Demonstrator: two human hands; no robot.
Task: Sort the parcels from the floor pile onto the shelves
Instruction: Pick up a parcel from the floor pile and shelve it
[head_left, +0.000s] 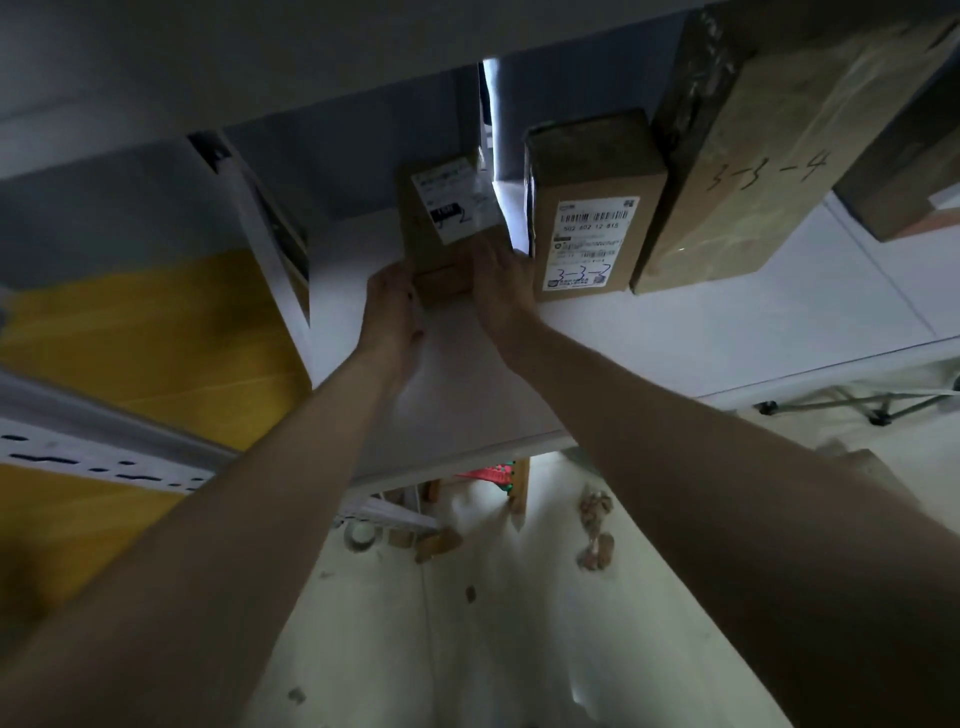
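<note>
Small parcel (441, 228) lay flat on the white shelf (675, 332), long axis running from the front edge toward the back, label end pointing away from the person. Sat left of center, near the back, not touching its neighbour. Brown cardboard, blurred; white shipping label on top with a black patch and a handwritten 2.

Both arms reached straight out and up, forearms converging on the parcel's near end. Left hand (392, 306) held the near left corner, thumb against the near face, fingers hidden behind the side. Right hand (501, 283) lay over the near right corner, fingers fairly straight, pressing along the right side.

Just right: labelled box (592, 208) marked 3-3-3, then a big taped box (737, 156) marked 3-3-4.
</note>
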